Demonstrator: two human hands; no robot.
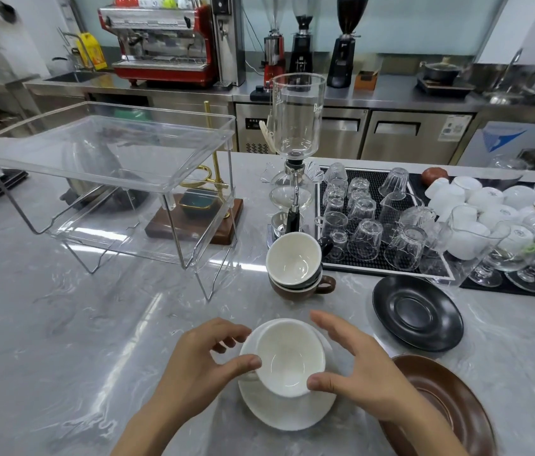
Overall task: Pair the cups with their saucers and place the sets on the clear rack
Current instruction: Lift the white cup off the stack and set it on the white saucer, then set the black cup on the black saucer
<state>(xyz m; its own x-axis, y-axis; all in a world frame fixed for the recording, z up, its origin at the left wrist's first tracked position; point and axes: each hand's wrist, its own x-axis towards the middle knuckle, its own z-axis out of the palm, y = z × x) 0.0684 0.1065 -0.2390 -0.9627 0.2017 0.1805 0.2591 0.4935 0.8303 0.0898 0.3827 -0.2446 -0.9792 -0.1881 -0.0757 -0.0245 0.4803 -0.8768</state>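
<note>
A white cup (287, 357) sits on a white saucer (287, 411) on the marble counter, close to me. My left hand (198, 360) is at its left side, thumb tip touching the rim. My right hand (358, 366) cups its right side, thumb touching the wall. A stack of two cups, black (295, 261) on brown (305, 287), stands behind. A black saucer (419, 312) and a brown saucer (446, 403) lie to the right. The clear rack (101, 159) stands at the back left, its shelves bare.
A glass syphon brewer (295, 149) stands behind the stacked cups. A black mat (381, 271) with several upturned glasses and white cups (476, 205) fills the right rear. A wooden base with a brass stand (193, 222) sits behind the rack.
</note>
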